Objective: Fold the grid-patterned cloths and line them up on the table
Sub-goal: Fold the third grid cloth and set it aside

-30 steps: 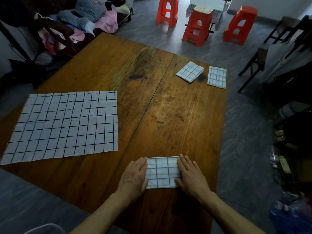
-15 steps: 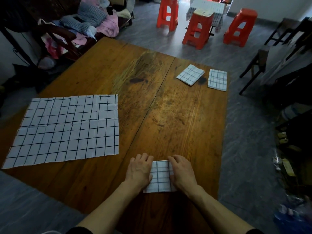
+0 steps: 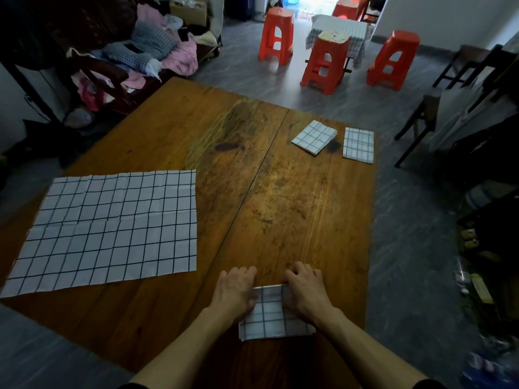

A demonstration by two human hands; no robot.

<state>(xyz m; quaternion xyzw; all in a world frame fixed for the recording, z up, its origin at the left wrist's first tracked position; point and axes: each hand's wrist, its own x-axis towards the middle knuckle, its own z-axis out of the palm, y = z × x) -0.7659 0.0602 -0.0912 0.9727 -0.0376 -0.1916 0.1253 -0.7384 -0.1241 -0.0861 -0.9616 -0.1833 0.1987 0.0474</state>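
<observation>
A small folded grid-patterned cloth (image 3: 271, 314) lies near the front edge of the wooden table (image 3: 295, 209). My left hand (image 3: 234, 290) grips its far left corner with curled fingers. My right hand (image 3: 306, 290) grips its far right corner the same way. The cloth's far edge looks slightly raised between my hands. A large grid cloth (image 3: 112, 228) lies spread flat on the table's left side. Two folded grid cloths sit at the far right corner, one turned at an angle (image 3: 314, 137) and one straight (image 3: 359, 145).
Three red plastic stools (image 3: 325, 63) stand on the floor beyond the table. A bench piled with clothes (image 3: 146, 51) is at the back left. Dark chairs (image 3: 460, 88) and clutter line the right side, close to the table's right edge.
My hands have drawn closer together and nearer to me, and their fingers have gone from flat to curled. The cloth between them has become narrower and sits closer to the front edge.
</observation>
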